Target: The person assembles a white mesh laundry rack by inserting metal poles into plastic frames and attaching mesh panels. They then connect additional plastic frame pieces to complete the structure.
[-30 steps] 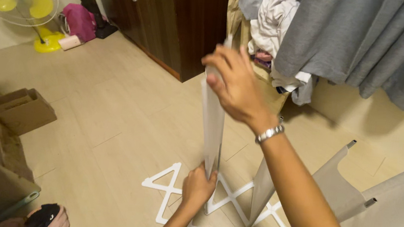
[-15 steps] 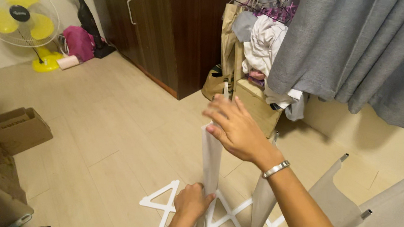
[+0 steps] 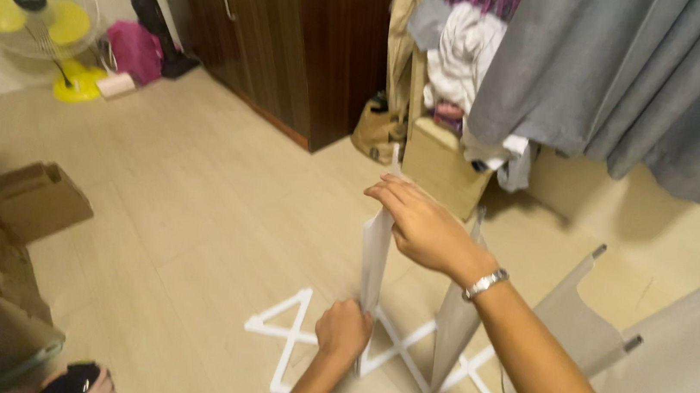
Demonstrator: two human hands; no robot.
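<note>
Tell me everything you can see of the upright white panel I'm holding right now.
The white panel is a narrow, flat strip, pale and matte, looking like fabric stretched over a rod. It stands nearly upright, seen almost edge-on, its thin top tip poking above the right hand, which pinches its upper part. The left hand holds its lower end where it meets the white cross-braced frame lying on the beige floor. Similar grey-white panels rise from that frame to its right.

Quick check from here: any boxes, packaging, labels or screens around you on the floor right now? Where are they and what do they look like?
Open cardboard box: floor at left, brown, flaps up.
Cardboard pieces: lower left edge, brown, stacked on edge.
Tan box: under the hanging clothes, rectangular, plain.
No screens or readable labels in view.
</note>
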